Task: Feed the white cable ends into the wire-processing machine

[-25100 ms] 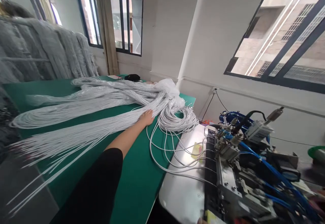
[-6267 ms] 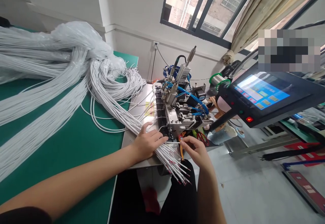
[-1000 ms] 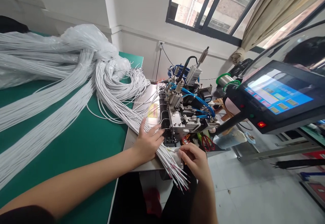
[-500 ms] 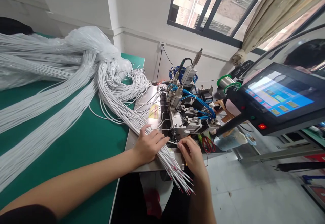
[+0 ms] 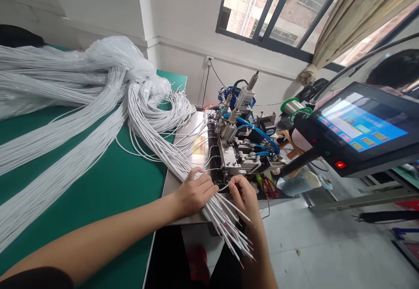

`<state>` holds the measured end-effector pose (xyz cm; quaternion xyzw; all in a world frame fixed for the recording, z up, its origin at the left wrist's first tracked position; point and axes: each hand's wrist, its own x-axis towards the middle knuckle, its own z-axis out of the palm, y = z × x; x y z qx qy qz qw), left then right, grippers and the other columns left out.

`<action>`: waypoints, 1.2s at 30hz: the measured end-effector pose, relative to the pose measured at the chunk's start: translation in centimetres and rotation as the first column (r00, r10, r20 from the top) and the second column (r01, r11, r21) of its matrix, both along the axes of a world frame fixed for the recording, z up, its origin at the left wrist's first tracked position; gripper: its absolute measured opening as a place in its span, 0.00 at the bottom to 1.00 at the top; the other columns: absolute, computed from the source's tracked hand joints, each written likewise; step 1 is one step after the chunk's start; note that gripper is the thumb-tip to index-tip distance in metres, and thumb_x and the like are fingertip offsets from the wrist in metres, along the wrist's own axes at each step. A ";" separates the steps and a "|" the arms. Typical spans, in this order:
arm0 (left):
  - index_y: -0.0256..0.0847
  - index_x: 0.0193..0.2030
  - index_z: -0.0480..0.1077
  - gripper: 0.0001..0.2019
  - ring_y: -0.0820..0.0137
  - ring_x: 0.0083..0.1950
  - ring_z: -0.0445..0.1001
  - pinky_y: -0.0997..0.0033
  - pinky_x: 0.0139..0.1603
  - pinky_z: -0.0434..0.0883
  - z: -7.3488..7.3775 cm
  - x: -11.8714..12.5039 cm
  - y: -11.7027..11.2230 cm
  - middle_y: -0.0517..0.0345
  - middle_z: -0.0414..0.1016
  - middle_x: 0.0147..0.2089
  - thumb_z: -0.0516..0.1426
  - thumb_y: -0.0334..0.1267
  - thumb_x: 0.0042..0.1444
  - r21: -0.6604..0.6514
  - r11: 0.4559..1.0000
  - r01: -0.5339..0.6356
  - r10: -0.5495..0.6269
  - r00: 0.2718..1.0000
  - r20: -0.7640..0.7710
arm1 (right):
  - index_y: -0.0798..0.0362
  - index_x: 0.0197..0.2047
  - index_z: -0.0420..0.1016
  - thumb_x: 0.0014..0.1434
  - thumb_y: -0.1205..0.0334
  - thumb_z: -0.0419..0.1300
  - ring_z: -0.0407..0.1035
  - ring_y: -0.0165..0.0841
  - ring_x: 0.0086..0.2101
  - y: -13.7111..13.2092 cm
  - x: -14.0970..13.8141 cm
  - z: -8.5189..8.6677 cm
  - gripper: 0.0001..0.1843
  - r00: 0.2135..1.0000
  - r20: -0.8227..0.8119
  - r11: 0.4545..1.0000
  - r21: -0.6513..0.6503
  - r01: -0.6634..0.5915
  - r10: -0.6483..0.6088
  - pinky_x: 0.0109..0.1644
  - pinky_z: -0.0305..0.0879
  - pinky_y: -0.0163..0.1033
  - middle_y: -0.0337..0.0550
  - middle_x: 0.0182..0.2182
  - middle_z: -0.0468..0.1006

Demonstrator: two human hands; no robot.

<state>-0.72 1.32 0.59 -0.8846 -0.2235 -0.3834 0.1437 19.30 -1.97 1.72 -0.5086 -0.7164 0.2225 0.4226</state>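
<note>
My left hand (image 5: 196, 193) is closed over a bundle of white cables (image 5: 170, 153) near its free end. The reddish-tipped ends fan out below that hand, past the front edge of the metal plate (image 5: 173, 184). Between thumb and forefinger, my right hand (image 5: 245, 195) pinches a single white cable (image 5: 224, 188) close to the front corner of the machine (image 5: 234, 153). The tip of this cable is hidden by my fingers. Several other white cables run from the plate into the dark strip along the machine's left side.
More white cable bundles (image 5: 65, 171) lie across the green table (image 5: 108, 201), partly under clear plastic (image 5: 111, 53). A touchscreen panel (image 5: 363, 127) on an arm stands at the right. Behind it shows part of another person (image 5: 393, 68). A wire spool (image 5: 293, 107) sits beside the machine.
My left hand has its fingers curled more tightly around the bundle, and the cable ends have spread and shifted slightly right. My right hand still pinches a cable, which now bends near the machine.
</note>
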 end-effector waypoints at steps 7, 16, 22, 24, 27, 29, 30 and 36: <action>0.37 0.38 0.70 0.11 0.72 0.36 0.71 0.60 0.52 0.56 -0.1 0.1 -0.1 0.61 0.74 0.29 0.47 0.30 0.65 0.007 1.000 0.028 -0.028 0.999 -0.020 | 0.52 0.31 0.68 0.65 0.61 0.54 0.62 0.30 0.28 -0.5 0.2 0.5 0.10 0.999 -0.048 1.000 -0.013 0.005 -0.005 0.31 0.57 0.34 0.38 0.27 0.68; 0.44 0.47 0.71 0.15 0.70 0.37 0.71 0.53 0.58 0.52 -0.8 0.5 0.0 0.60 0.75 0.34 0.48 0.27 0.61 -0.093 0.994 -0.060 0.055 0.997 -0.049 | 0.53 0.29 0.71 0.62 0.58 0.57 0.61 0.30 0.25 0.3 2.1 -2.0 0.12 0.987 0.082 0.989 -0.047 0.140 -0.136 0.29 0.55 0.35 0.38 0.24 0.70; 0.44 0.51 0.70 0.18 0.67 0.42 0.72 0.52 0.58 0.52 -0.9 0.5 0.1 0.57 0.76 0.41 0.51 0.27 0.55 -0.165 0.983 -0.077 0.060 0.993 -0.106 | 0.53 0.29 0.69 0.63 0.57 0.55 0.61 0.31 0.27 0.9 2.5 -2.7 0.12 0.986 0.082 0.986 -0.071 0.148 -0.142 0.31 0.55 0.35 0.38 0.25 0.68; 0.44 0.52 0.70 0.19 0.66 0.43 0.72 0.52 0.58 0.51 -1.0 0.5 0.2 0.56 0.76 0.42 0.51 0.27 0.54 -0.183 0.980 -0.078 0.057 0.991 -0.117 | 0.53 0.29 0.67 0.63 0.57 0.55 0.59 0.30 0.26 1.2 2.7 -2.9 0.12 0.991 0.060 0.985 -0.110 0.129 -0.123 0.31 0.54 0.35 0.37 0.25 0.66; 0.43 0.52 0.70 0.20 0.65 0.44 0.72 0.51 0.59 0.51 -1.1 0.4 0.2 0.55 0.76 0.43 0.53 0.28 0.52 -0.207 0.975 -0.075 0.047 0.989 -0.138 | 0.52 0.29 0.63 0.63 0.56 0.54 0.55 0.29 0.25 1.5 2.8 -3.2 0.13 0.997 -0.030 0.974 -0.220 0.059 -0.068 0.29 0.51 0.34 0.34 0.23 0.61; 0.43 0.52 0.69 0.21 0.64 0.45 0.72 0.51 0.59 0.51 -1.1 0.4 0.2 0.55 0.76 0.43 0.54 0.28 0.50 -0.219 0.973 -0.073 0.040 0.988 -0.151 | 0.51 0.28 0.61 0.63 0.54 0.54 0.52 0.29 0.25 1.6 2.8 -3.5 0.14 0.991 -0.123 0.962 -0.274 0.008 -0.043 0.28 0.49 0.34 0.33 0.23 0.57; 0.43 0.52 0.69 0.21 0.64 0.45 0.72 0.51 0.59 0.51 -1.1 0.4 0.2 0.55 0.76 0.43 0.54 0.28 0.50 -0.223 0.972 -0.073 0.038 0.987 -0.155 | 0.51 0.27 0.61 0.63 0.54 0.54 0.51 0.28 0.25 1.7 2.9 -3.7 0.15 0.985 -0.167 0.957 -0.290 -0.013 -0.037 0.28 0.49 0.34 0.33 0.23 0.56; 0.42 0.53 0.70 0.22 0.64 0.45 0.72 0.52 0.59 0.51 -1.1 0.4 0.2 0.53 0.76 0.43 0.53 0.28 0.49 -0.233 0.970 -0.075 0.040 0.988 -0.151 | 0.51 0.24 0.59 0.59 0.53 0.56 0.48 0.28 0.24 2.2 2.8 -4.5 0.17 0.935 -0.351 0.929 -0.362 -0.075 -0.061 0.28 0.47 0.34 0.32 0.21 0.54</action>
